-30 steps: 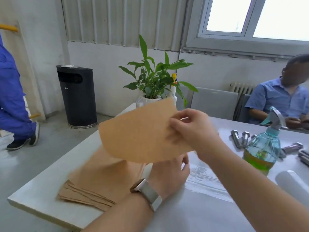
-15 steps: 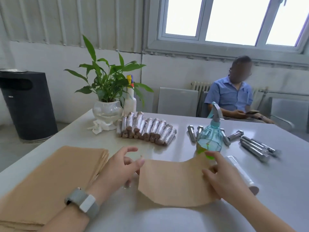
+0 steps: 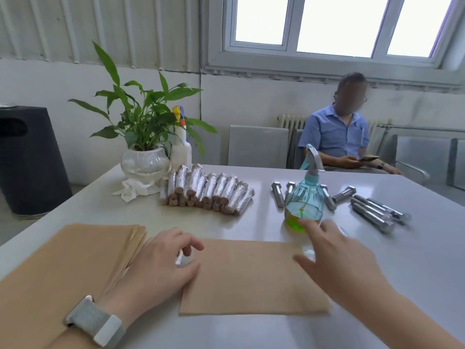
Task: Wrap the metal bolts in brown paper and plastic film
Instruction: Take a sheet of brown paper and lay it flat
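— What is laid out for wrapping?

— One brown paper sheet (image 3: 251,275) lies flat on the table at the near edge, rectangular, its long side running left to right. To its left sits a stack of brown paper sheets (image 3: 65,268), edges fanned slightly.

— And the bolts?

— Bare metal bolts (image 3: 372,212), silvery with hex heads, lie loose on their sides at the right. Farther left, a row of wrapped bolts (image 3: 206,190) lies packed side by side, shiny outside with brown paper at the ends; the shine is probably plastic film.
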Demonstrator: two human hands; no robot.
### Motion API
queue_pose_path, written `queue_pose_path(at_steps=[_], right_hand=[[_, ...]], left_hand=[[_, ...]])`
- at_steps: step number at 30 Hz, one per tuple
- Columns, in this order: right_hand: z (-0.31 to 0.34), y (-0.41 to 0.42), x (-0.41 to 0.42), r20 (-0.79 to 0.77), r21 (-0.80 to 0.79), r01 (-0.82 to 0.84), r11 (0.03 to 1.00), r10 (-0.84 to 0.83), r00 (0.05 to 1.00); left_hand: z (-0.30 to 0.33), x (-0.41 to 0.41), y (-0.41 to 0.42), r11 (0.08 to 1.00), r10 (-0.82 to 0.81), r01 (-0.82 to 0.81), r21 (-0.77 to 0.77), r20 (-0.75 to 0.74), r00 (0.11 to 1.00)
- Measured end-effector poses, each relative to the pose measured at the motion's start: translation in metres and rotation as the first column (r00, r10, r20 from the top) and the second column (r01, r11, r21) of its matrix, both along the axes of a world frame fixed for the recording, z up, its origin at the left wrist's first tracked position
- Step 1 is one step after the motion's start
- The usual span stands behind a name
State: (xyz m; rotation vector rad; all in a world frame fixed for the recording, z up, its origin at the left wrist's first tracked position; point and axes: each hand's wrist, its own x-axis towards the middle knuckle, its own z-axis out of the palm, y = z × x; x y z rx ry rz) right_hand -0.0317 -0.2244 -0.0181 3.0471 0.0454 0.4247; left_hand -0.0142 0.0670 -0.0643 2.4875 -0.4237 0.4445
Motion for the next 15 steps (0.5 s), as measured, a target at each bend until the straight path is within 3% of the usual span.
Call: queue_pose_path(at_steps=[3, 5, 9, 13, 15], right_hand=[[0.028, -0.048, 0.036, 0.151, 0.178, 0.051, 0.983, -0.078, 0.986], [0.045, -0.095, 0.071, 0.089, 0.243, 0.194, 0.950, -0.221, 0.971], [0.035, -0.172, 0.120, -0.127, 0.154, 0.411, 0.898, -0.395, 0.910], [0.010, -0.188, 0.132, -0.073, 0.175, 0.352, 0.919, -0.345, 0.936], [0.002, -0.183, 0.134, -0.097, 0.087, 0.333, 0.939, -0.325, 0.941]], left_hand=[[0.003, -0.003, -0.001, 0.994, -0.107, 0.106, -0.017, -0.045, 0.993], [0.005, -0.004, -0.001, 0.988, -0.157, 0.156, -0.010, -0.085, 0.984], [0.007, -0.002, -0.004, 0.981, -0.192, 0.192, -0.010, -0.115, 0.975], [0.006, 0.001, -0.001, 0.980, -0.199, 0.198, -0.023, -0.108, 0.974], [0.007, 0.000, -0.001, 0.980, -0.200, 0.197, -0.034, -0.110, 0.974]])
